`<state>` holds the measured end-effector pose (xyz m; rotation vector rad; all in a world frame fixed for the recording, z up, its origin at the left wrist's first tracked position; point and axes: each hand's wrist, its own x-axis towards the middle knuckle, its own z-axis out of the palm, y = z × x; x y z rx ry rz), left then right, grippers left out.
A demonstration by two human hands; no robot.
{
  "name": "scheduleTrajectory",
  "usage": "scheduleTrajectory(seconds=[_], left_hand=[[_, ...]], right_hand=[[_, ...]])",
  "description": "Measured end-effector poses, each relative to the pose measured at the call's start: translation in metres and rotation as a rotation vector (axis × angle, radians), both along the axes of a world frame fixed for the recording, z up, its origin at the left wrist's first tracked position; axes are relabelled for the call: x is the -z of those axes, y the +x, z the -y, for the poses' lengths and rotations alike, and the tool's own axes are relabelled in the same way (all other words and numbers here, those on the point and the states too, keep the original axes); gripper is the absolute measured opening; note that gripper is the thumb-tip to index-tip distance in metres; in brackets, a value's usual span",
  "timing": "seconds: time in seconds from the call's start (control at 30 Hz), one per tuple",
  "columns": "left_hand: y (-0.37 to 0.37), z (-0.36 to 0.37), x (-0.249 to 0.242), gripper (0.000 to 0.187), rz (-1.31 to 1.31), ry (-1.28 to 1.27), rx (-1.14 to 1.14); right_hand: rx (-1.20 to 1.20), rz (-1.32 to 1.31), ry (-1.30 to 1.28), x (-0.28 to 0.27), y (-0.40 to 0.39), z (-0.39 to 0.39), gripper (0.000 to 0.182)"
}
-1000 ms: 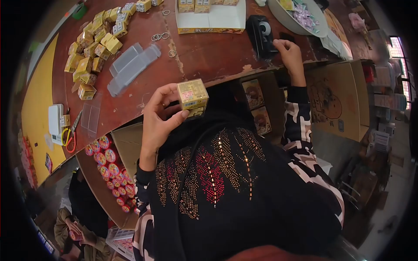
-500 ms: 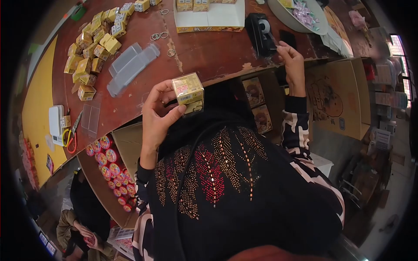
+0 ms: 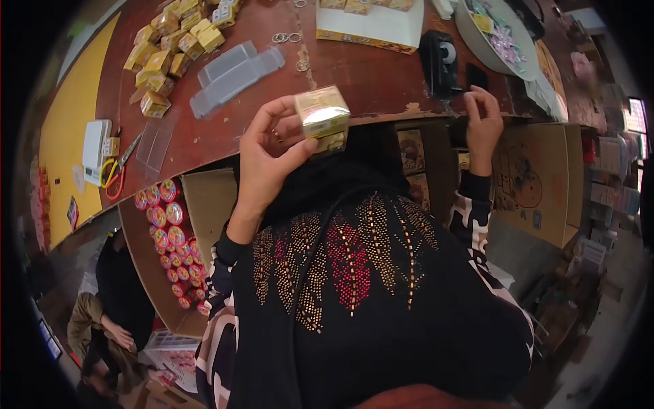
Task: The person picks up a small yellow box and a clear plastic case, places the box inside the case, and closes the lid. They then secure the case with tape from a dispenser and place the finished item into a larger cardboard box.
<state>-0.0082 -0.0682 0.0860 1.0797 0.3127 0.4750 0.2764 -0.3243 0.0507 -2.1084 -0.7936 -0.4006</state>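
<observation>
My left hand (image 3: 269,153) is wrapped round a small gold box (image 3: 322,112) in shiny clear wrapping, held just off the near table edge. To the right, by the black tape dispenser (image 3: 439,63), my right hand (image 3: 484,129) is raised with thumb and forefinger drawn close together. Anything between those fingertips is too small to make out. On the table left of the held box lie clear plastic sheets (image 3: 235,75), with a pile of small gold boxes (image 3: 160,61) beyond them.
An open display tray (image 3: 368,39) and a white bowl of packets (image 3: 470,34) stand at the back. Scissors (image 3: 116,170) lie by a white scale (image 3: 95,146). Cartons (image 3: 146,262) flank my body. Another person's hand (image 3: 121,335) shows at lower left.
The view has shifted, so table items appear further left or right. My left hand still holds the gold box, its top now turned into glare. My right hand has moved slightly down from the dispenser.
</observation>
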Motion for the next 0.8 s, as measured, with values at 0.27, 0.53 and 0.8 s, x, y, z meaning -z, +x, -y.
scheduleTrajectory(seconds=[0.27, 0.53, 0.8], left_hand=[[0.005, 0.009, 0.003, 0.055, -0.077, 0.649, -0.226], [0.005, 0.006, 0.011, 0.054, -0.015, 0.811, -0.354], [-0.001, 0.011, 0.003, 0.053, -0.136, 0.472, -0.211]], right_hand=[[-0.74, -0.914, 0.342, -0.081, -0.13, -0.091, 0.055], [-0.731, -1.148, 0.422, -0.059, -0.148, -0.116, 0.054], [-0.588, -0.29, 0.172, -0.043, -0.13, -0.121, 0.042]])
